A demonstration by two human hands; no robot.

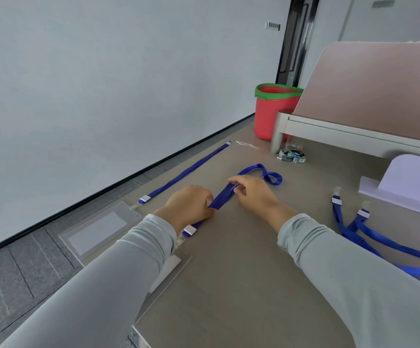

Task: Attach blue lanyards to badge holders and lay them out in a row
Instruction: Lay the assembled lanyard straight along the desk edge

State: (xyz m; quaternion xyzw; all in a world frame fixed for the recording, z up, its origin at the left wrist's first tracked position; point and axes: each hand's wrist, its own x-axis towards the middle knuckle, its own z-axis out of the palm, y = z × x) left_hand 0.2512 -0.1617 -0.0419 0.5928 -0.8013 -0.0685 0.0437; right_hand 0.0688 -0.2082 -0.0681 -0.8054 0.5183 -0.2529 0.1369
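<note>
A blue lanyard [222, 195] lies across the middle of the grey table, looped at its far end. My left hand [189, 204] grips its near part, just above the metal crimp. My right hand [251, 192] pinches the strap farther along. Its badge holder [171, 267] lies mostly hidden under my left sleeve. At the left edge, a second lanyard [186, 172] lies straight, clipped to a clear badge holder [101, 227]. Loose blue lanyards [362, 234] with clips lie in a heap at the right.
A red bin [271, 109] with a green rim stands on the floor past the table's far end. A pink desk divider [369, 96] rises at the right, with a white stand [409, 187] below it. A small wrapper [291, 155] lies by the divider's foot.
</note>
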